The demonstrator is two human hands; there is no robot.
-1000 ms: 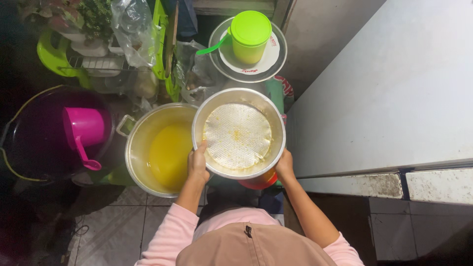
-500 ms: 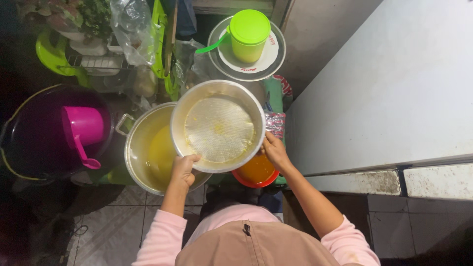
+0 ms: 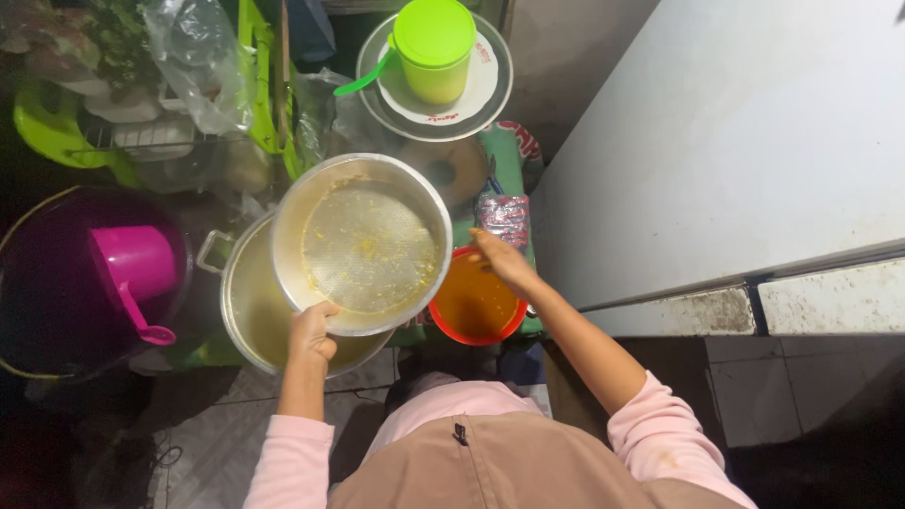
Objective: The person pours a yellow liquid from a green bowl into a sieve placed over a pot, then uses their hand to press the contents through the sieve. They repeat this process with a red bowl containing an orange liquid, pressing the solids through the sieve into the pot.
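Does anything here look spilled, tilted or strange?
The left hand alone holds the round metal sieve by its rim, over the big metal pot. Yellow bits cling to its mesh. The right hand reaches over the red bowl of orange liquid. No spill shows on the floor.

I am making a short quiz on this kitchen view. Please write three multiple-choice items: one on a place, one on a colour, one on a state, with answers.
1. The metal sieve is above:
A. the metal pot
B. a chair
C. a drawer

2. The scoop in the dark bucket is:
A. blue
B. pink
C. white

3. The right hand is:
A. gripping the sieve
B. off the sieve, over the red bowl
C. inside the bucket

Answers: 1 A, the pot rim shows beneath it. 2 B, it is bright pink. 3 B, only the left hand holds the sieve.
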